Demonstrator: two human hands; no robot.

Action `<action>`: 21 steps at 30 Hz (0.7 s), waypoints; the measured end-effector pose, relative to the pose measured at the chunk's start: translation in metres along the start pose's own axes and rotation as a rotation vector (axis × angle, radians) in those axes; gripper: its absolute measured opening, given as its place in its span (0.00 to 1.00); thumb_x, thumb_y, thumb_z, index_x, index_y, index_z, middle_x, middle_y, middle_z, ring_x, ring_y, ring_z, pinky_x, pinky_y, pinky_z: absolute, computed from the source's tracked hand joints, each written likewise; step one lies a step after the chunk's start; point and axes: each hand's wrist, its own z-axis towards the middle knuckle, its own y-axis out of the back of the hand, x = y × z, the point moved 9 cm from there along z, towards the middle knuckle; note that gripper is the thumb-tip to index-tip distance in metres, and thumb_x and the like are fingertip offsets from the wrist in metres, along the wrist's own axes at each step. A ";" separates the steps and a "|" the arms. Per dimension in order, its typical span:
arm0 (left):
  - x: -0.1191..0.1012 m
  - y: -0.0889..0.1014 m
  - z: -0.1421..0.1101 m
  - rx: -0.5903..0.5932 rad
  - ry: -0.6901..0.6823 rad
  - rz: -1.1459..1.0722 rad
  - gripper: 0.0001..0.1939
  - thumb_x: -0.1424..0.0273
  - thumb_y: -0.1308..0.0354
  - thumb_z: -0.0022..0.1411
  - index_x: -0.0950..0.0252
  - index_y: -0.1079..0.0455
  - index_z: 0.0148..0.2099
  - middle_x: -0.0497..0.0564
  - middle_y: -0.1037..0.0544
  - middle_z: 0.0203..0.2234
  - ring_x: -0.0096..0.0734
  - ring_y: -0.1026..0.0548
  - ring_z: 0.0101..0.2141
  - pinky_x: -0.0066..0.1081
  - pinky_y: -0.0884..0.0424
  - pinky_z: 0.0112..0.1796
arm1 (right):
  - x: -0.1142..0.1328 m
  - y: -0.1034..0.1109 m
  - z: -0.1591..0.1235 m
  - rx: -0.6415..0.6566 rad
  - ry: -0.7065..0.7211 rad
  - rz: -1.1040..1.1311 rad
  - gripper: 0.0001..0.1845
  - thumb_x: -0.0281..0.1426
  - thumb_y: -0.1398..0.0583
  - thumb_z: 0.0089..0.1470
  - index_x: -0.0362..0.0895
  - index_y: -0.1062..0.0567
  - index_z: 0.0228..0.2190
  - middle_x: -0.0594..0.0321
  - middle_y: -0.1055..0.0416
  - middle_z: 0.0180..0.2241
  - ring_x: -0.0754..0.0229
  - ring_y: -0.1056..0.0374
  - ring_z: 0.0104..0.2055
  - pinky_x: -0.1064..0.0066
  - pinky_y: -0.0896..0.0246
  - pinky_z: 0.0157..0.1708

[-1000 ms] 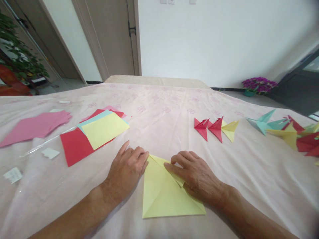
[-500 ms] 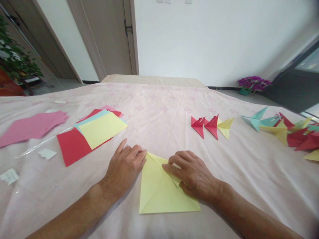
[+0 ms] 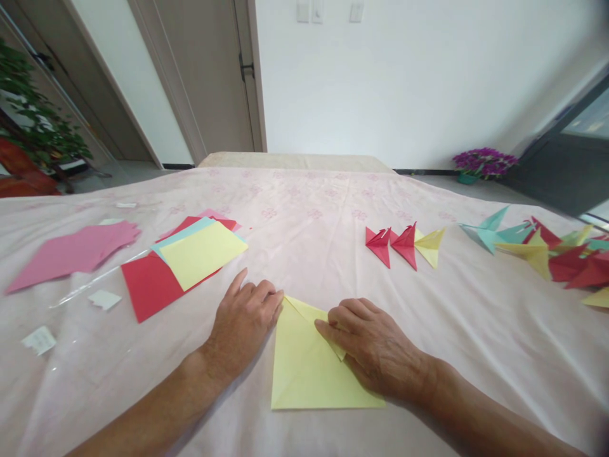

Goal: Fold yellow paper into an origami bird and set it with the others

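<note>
A yellow paper sheet (image 3: 304, 374), partly folded with a flap turned over, lies on the pink tablecloth (image 3: 309, 222) in front of me. My left hand (image 3: 245, 324) rests palm down at the sheet's left top corner, fingers together and curled against the paper's edge. On the folded flap lies my right hand (image 3: 371, 346), its fingers bent and pressing the crease at the sheet's right side.
A stack of red, blue and yellow sheets (image 3: 188, 260) lies to the left, with pink sheets (image 3: 71, 254) beyond it. Folded paper figures (image 3: 404, 244) stand mid right, several more (image 3: 547, 251) at the far right. White scraps (image 3: 40, 339) lie near left.
Both hands stay on the yellow sheet with hardly any shift. The view has tipped up a little, showing more of the wall.
</note>
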 end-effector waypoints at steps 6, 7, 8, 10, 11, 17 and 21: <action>-0.001 0.002 0.000 -0.007 -0.002 0.001 0.07 0.71 0.45 0.66 0.60 0.26 0.42 0.47 0.25 0.32 0.32 0.28 0.32 0.51 0.44 0.59 | 0.009 0.008 0.002 0.093 -0.001 0.007 0.12 0.27 0.46 0.56 0.41 0.29 0.43 0.56 0.33 0.36 0.54 0.43 0.37 0.62 0.49 0.38; -0.001 0.002 0.000 -0.006 -0.004 -0.002 0.07 0.71 0.45 0.66 0.60 0.26 0.42 0.47 0.25 0.32 0.32 0.28 0.32 0.52 0.44 0.59 | 0.009 0.011 0.003 0.113 -0.011 0.019 0.11 0.26 0.46 0.54 0.42 0.29 0.40 0.57 0.33 0.35 0.55 0.42 0.37 0.62 0.48 0.38; -0.001 0.003 0.000 -0.006 -0.005 -0.006 0.07 0.71 0.45 0.66 0.60 0.26 0.42 0.47 0.25 0.32 0.32 0.28 0.32 0.52 0.44 0.59 | 0.008 0.013 0.004 0.130 -0.022 0.032 0.10 0.26 0.45 0.52 0.42 0.28 0.38 0.57 0.33 0.35 0.55 0.42 0.37 0.63 0.48 0.39; -0.002 0.004 0.001 -0.012 -0.010 -0.016 0.07 0.71 0.45 0.66 0.61 0.26 0.42 0.48 0.25 0.32 0.32 0.27 0.32 0.52 0.43 0.58 | 0.007 0.019 0.007 0.148 -0.042 0.050 0.08 0.25 0.44 0.49 0.43 0.28 0.34 0.58 0.32 0.33 0.56 0.40 0.36 0.63 0.48 0.39; -0.002 0.004 0.001 -0.018 -0.013 -0.021 0.07 0.72 0.45 0.66 0.61 0.25 0.42 0.48 0.25 0.32 0.32 0.27 0.32 0.52 0.43 0.58 | 0.006 0.021 0.008 0.155 -0.044 0.052 0.07 0.25 0.45 0.50 0.44 0.28 0.32 0.59 0.32 0.32 0.56 0.39 0.36 0.63 0.48 0.40; -0.002 0.005 0.000 -0.041 -0.016 -0.035 0.08 0.72 0.45 0.66 0.61 0.26 0.43 0.48 0.25 0.33 0.32 0.27 0.32 0.52 0.43 0.58 | 0.002 0.022 0.024 0.162 -0.062 -0.017 0.10 0.24 0.48 0.57 0.43 0.29 0.38 0.59 0.28 0.31 0.57 0.34 0.34 0.66 0.48 0.37; -0.001 0.003 0.000 -0.015 -0.005 -0.051 0.08 0.72 0.45 0.66 0.60 0.26 0.44 0.47 0.24 0.34 0.32 0.27 0.33 0.53 0.44 0.59 | 0.004 0.013 0.034 0.117 -0.062 -0.114 0.19 0.22 0.47 0.54 0.42 0.34 0.49 0.59 0.26 0.32 0.57 0.33 0.32 0.65 0.49 0.34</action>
